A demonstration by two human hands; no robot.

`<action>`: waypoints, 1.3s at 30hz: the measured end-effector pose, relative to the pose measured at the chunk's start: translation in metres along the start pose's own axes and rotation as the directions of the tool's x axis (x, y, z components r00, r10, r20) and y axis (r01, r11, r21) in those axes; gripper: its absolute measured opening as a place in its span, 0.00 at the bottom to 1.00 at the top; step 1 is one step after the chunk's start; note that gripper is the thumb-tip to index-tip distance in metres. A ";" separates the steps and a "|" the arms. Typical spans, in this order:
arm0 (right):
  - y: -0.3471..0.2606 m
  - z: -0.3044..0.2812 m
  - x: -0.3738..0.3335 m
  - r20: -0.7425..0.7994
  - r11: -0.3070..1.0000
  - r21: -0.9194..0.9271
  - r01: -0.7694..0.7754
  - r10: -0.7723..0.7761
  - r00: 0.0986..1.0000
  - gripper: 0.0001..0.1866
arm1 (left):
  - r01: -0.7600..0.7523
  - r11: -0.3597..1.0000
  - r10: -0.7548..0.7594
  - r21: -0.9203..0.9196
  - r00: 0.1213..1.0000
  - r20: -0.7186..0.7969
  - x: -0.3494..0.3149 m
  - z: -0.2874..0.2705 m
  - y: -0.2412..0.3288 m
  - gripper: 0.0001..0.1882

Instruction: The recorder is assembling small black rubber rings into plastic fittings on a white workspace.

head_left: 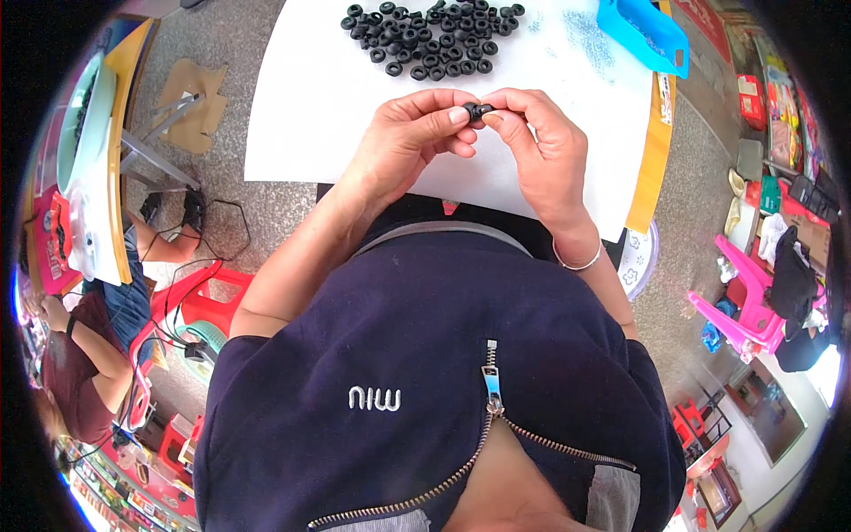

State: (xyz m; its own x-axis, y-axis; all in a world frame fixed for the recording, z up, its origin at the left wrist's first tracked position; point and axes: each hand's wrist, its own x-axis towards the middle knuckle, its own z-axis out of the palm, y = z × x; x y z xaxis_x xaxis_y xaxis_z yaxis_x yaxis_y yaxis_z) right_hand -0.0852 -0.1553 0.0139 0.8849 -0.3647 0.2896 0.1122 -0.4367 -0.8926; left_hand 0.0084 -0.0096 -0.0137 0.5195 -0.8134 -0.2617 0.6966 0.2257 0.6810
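Note:
My left hand [417,129] and my right hand [545,146] meet above the near part of a white-covered table [306,124]. Between their fingertips is a small black piece [479,112], pinched from both sides. At my left fingers it looks rounded like a ring, and a narrower dark end reaches my right thumb and forefinger. Whether it is one part or two joined, I cannot tell. Beyond my hands lies a heap of small black rings [430,40], shaped like tiny tyres with a hole in the middle.
A blue tray [651,40] with small bits in it sits at the far right, beside blue specks on the white sheet. On the left a person [89,372] sits at another table [120,177]. Cables [239,213], a red chair [208,288] and a pink stool [753,297] are around me.

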 end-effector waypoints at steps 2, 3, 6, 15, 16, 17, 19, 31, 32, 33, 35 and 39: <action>0.000 0.000 0.000 0.007 0.999 -0.043 0.026 -0.026 1.000 0.07 | -0.003 0.999 0.004 0.039 1.000 -0.023 0.000 0.001 0.001 0.12; -0.002 -0.001 0.001 0.012 0.996 -0.083 0.044 -0.044 0.999 0.07 | -0.004 0.998 0.006 0.058 0.999 -0.035 -0.001 0.002 0.001 0.12; -0.002 0.000 0.002 0.025 0.953 -0.232 0.197 -0.197 0.980 0.09 | -0.053 0.972 0.070 0.230 0.995 -0.064 -0.004 0.006 0.003 0.12; -0.003 -0.003 0.005 0.159 0.793 -0.382 0.475 -0.449 0.879 0.14 | -0.093 0.896 0.113 0.434 0.993 -0.019 -0.008 0.009 0.014 0.12; -0.001 -0.003 0.005 0.166 0.781 -0.386 0.491 -0.465 0.870 0.14 | -0.083 0.918 0.103 0.388 0.994 -0.033 -0.008 0.009 0.012 0.12; 0.001 -0.002 0.005 0.165 0.784 -0.377 0.494 -0.467 0.868 0.14 | -0.073 0.937 0.094 0.342 0.994 -0.047 -0.007 0.008 0.008 0.13; 0.006 0.000 0.003 0.163 0.788 -0.360 0.499 -0.473 0.866 0.14 | -0.062 0.956 0.087 0.288 0.993 -0.077 -0.006 0.007 -0.001 0.13; 0.016 0.012 -0.007 0.105 0.838 -0.380 0.392 -0.382 0.918 0.12 | 0.025 0.959 -0.032 0.281 0.999 0.020 0.005 -0.006 -0.005 0.18; 0.013 0.011 -0.008 0.083 0.912 -0.290 0.289 -0.276 0.957 0.12 | 0.032 0.970 -0.035 0.240 0.999 0.008 0.006 -0.008 -0.007 0.18; 0.010 0.009 -0.011 0.073 0.965 -0.195 0.176 -0.165 0.984 0.12 | 0.037 0.979 -0.038 0.199 0.999 -0.004 0.006 -0.010 -0.008 0.18; 0.011 0.010 -0.010 0.042 0.998 -0.049 0.031 -0.029 0.999 0.12 | 0.043 0.989 -0.045 0.144 0.999 0.012 0.006 -0.010 -0.007 0.17; 0.006 0.021 -0.013 0.131 0.933 0.243 -0.264 0.238 0.962 0.14 | 0.099 0.988 -0.104 0.119 0.994 0.033 0.000 0.000 -0.012 0.15</action>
State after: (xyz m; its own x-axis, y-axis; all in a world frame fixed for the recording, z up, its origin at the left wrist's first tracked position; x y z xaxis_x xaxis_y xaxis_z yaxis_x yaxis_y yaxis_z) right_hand -0.0860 -0.1359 -0.0025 0.9375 -0.3474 0.0207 -0.0193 -0.1113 -0.9936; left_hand 0.0000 -0.0127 -0.0218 0.4280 -0.8496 -0.3082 0.6806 0.0786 0.7284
